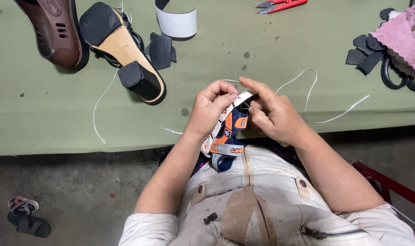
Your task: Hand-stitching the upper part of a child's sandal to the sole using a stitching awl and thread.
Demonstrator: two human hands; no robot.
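A small child's sandal (228, 132), orange, navy and white with straps, is held upright at the near edge of the green table (262, 45). My left hand (208, 109) grips its upper left side, fingers curled over the top. My right hand (270, 111) pinches the sandal's top strap from the right, forefinger stretched across it. A white thread (310, 93) loops from the hands out over the table to the right.
A brown shoe (54, 32) and a tan high-heeled sandal (125, 52) lie at back left, with black rubber pieces (161, 49) and a white strip (176, 22). Red snips (280, 5) lie at the back. Pink cloth (401, 38), black scissors (396, 75) sit right. A small sandal (27, 216) lies on the floor.
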